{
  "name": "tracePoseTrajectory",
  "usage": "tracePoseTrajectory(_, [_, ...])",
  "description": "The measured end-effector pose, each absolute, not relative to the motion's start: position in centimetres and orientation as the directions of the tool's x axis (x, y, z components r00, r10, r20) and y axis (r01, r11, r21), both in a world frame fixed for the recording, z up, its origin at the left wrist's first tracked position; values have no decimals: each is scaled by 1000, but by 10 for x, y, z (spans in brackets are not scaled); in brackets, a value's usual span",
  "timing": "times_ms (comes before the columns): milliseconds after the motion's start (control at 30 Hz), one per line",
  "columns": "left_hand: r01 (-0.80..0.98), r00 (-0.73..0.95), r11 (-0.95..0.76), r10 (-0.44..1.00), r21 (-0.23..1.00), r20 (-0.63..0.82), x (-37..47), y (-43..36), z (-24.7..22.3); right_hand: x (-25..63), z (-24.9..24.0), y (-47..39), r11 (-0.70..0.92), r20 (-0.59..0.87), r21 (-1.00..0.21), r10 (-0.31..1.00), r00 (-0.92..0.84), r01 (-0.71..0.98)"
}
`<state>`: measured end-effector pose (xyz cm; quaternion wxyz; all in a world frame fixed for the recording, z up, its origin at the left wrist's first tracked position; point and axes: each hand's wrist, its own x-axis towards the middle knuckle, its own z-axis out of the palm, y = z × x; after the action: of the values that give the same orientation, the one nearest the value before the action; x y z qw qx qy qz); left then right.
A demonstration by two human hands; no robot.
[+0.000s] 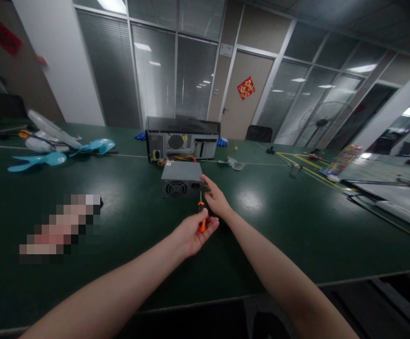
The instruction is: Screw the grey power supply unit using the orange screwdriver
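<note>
On the green table stands a grey computer power supply unit point(181, 173), its fan grille and power socket facing me. My left hand point(195, 233) is closed around a screwdriver point(202, 225) with an orange and black handle. Its thin shaft points up at the lower right corner of the unit; whether the tip touches a screw is too small to tell. My right hand point(216, 195) holds the unit's right side, fingers bent against the edge. Coloured cables run behind the unit, toward an open-looking computer case point(182, 139) lying on its side.
Light blue fan blades point(38, 161) and a white fan part lie at the left. A blurred-out object point(61, 223) rests nearer on that side. Small clear pieces point(233, 163) lie right of the case. A white-framed panel point(388, 200) occupies the right side of the green table point(137, 263).
</note>
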<state>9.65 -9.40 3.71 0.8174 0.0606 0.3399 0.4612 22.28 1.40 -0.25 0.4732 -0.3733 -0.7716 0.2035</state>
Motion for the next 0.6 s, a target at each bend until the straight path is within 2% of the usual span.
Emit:
tracePoseTrajectory(67, [-709, 342, 574, 788, 410, -512, 95, -93, 36, 223, -2, 13, 637, 577, -667, 770, -274, 385])
tracePoseTrajectory(233, [-672, 489, 652, 747, 351, -450, 91, -89, 33, 222, -1, 12, 634, 576, -663, 772, -269, 399])
tracePoseTrajectory(500, [-700, 327, 571, 791, 430, -517, 96, -92, 37, 222, -1, 13, 642, 581, -668, 766, -275, 376])
tracePoseTrajectory(600, [-687, 355, 593, 778, 420, -519, 94, -92, 39, 222, -1, 13, 637, 577, -674, 770, -273, 373])
